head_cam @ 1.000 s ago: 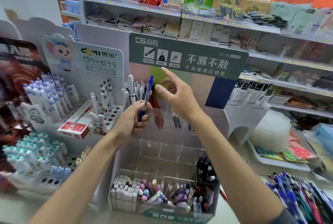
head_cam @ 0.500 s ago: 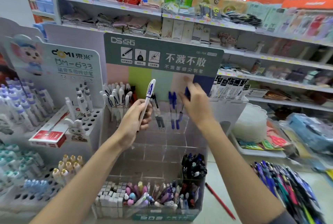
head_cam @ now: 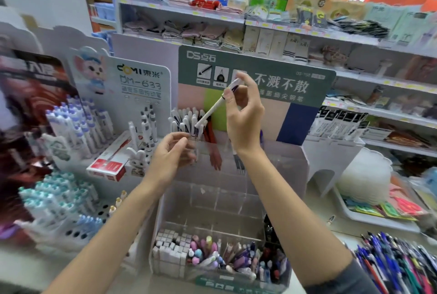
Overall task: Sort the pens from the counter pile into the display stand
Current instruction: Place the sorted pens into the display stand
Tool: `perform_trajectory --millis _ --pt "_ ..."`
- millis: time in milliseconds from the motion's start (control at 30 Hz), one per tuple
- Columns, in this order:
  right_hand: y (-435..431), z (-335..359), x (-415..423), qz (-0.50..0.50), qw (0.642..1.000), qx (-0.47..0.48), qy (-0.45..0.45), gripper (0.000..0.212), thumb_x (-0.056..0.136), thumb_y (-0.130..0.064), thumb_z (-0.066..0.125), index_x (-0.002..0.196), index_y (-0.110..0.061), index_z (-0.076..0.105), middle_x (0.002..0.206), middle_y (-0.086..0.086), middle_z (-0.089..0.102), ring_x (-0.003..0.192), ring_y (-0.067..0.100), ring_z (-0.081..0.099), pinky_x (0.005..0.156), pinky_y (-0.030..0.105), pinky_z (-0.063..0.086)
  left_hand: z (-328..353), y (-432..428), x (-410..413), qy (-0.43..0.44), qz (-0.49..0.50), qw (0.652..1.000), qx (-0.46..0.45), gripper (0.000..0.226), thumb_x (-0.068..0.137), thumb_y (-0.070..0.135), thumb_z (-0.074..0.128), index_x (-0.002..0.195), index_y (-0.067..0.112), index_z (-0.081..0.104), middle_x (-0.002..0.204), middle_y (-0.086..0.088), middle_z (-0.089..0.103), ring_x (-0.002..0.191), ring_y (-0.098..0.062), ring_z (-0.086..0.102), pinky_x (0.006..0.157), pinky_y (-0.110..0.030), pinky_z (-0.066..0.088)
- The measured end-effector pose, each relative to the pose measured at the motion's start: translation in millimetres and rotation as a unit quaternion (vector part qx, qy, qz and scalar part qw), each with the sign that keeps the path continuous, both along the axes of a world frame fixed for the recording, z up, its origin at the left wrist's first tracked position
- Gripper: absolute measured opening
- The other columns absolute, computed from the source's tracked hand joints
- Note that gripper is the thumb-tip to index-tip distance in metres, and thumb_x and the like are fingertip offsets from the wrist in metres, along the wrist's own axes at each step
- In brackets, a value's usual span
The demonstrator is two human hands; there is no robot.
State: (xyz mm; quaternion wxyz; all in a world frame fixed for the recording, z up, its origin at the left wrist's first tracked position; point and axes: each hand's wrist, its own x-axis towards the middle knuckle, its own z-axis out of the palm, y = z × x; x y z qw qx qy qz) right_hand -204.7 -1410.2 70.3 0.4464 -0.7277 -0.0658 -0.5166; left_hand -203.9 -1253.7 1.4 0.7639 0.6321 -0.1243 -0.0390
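My right hand [head_cam: 243,116] pinches a white pen [head_cam: 214,109] near its upper end. The pen slants down to the left, its lower tip among the white pens [head_cam: 186,121] standing in the back left compartment of the clear tiered display stand [head_cam: 279,171]. My left hand [head_cam: 171,156] hovers just below that compartment, fingers curled apart, holding nothing. Red pens [head_cam: 214,149] and a few dark pens [head_cam: 238,161] stand in neighbouring back compartments. The pile of mixed pens [head_cam: 397,265] lies on the counter at the bottom right.
The stand's front row holds erasers and pastel pens [head_cam: 208,256]. Left of it stand white pen racks [head_cam: 78,128] and a red box [head_cam: 106,168]. A white tray with coloured packets [head_cam: 383,208] sits to the right. Store shelves fill the background.
The white pen passed from my left hand to my right. My right hand came away from the blue pens at the back and now holds the pen over the white-pen compartment; the left opened.
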Motion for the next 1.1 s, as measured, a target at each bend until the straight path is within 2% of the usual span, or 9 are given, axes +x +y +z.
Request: perform_trajectory --millis 100,167,200,333,533,700,833,1000,1100 --pt "11.9 -5.1 18.6 -0.024 0.998 -0.055 0.002 0.038 0.094 -0.009 0.062 0.13 0.002 0.056 0.12 0.017 0.066 0.111 0.025 0.063 0.1 0.032 0.049 -4.6 20.5 0.8 0.024 0.033 0.999 0.019 0.018 0.104 0.01 0.042 0.109 0.007 0.059 0.083 -0.008 0.065 0.062 -0.011 0.058 0.064 -0.021 0.054" --pt "17.8 -17.8 26.3 -0.016 0.99 -0.136 0.026 0.041 0.092 -0.007 0.065 0.13 0.004 0.056 0.119 0.016 0.067 0.111 0.022 0.06 0.102 0.018 0.044 -5.3 24.7 -1.3 0.031 0.047 0.998 0.025 0.019 0.104 0.01 0.042 0.105 0.009 0.061 0.08 -0.007 0.064 0.064 -0.012 0.056 0.067 -0.024 0.054" --pt "20.3 -25.8 28.0 -0.007 0.983 -0.179 0.047 0.041 0.09 -0.007 0.067 0.128 0.004 0.057 0.112 0.016 0.068 0.105 0.022 0.06 0.098 0.018 0.045 -5.2 25.5 -2.7 0.032 0.053 0.998 0.026 0.019 0.104 0.01 0.043 0.104 0.01 0.062 0.079 -0.007 0.064 0.065 -0.013 0.056 0.069 -0.026 0.053" --pt "21.3 -53.6 28.6 -0.01 0.952 -0.292 0.091 0.033 0.084 -0.007 0.073 0.116 0.0 0.068 0.099 0.014 0.065 0.099 0.03 0.055 0.086 0.042 0.051 -4.6 25.4 -6.3 0.033 0.085 0.995 0.04 0.022 0.104 0.008 0.042 0.098 0.011 0.063 0.077 -0.006 0.062 0.062 -0.012 0.054 0.068 -0.028 0.049" --pt "22.9 -31.3 13.1 0.042 0.97 -0.224 0.082 0.023 0.087 -0.005 0.07 0.11 0.0 0.069 0.097 0.01 0.063 0.084 0.017 0.059 0.08 0.03 0.052 -0.9 23.1 -21.9 0.046 0.122 0.99 0.05 0.025 0.104 0.004 0.04 0.093 0.011 0.062 0.074 -0.007 0.06 0.059 -0.013 0.052 0.063 -0.025 0.049" --pt "9.1 9.1 6.6 -0.006 0.995 -0.073 -0.065 0.02 0.09 -0.002 0.066 0.109 0.003 0.067 0.098 0.012 0.062 0.081 0.011 0.057 0.081 0.019 0.052 -0.1 23.9 -36.2 0.058 0.14 0.988 0.036 0.022 0.102 0.004 0.042 0.095 0.009 0.062 0.073 -0.006 0.061 0.056 -0.008 0.053 0.061 -0.023 0.049" --pt "13.6 1.6 15.8 -0.005 0.988 -0.145 -0.043 0.022 0.09 0.0 0.065 0.111 0.005 0.067 0.099 0.013 0.062 0.084 0.013 0.058 0.081 0.016 0.05 3.0 19.7 -41.6 0.066 0.144 0.986 0.042 0.021 0.103 0.005 0.043 0.098 0.009 0.062 0.073 -0.004 0.061 0.061 -0.011 0.053 0.064 -0.025 0.05" --pt "18.2 -29.5 22.9 0.021 0.973 -0.228 0.041 0.019 0.09 -0.002 0.066 0.107 0.003 0.068 0.097 0.012 0.063 0.079 0.022 0.062 0.072 0.036 0.056 3.8 20.9 -41.8 0.06 0.147 0.986 0.057 0.021 0.103 0.007 0.042 0.1 0.009 0.063 0.076 -0.006 0.061 0.062 -0.011 0.053 0.062 -0.023 0.05" --pt "20.0 -39.3 26.2 0.009 0.965 -0.255 0.064 0.021 0.091 -0.006 0.066 0.11 0.001 0.07 0.099 0.014 0.065 0.09 0.026 0.061 0.077 0.041 0.055 0.4 22.7 -38.5 0.063 0.144 0.986 0.062 0.022 0.103 0.007 0.042 0.098 0.011 0.063 0.076 -0.005 0.061 0.061 -0.011 0.053 0.063 -0.024 0.049"
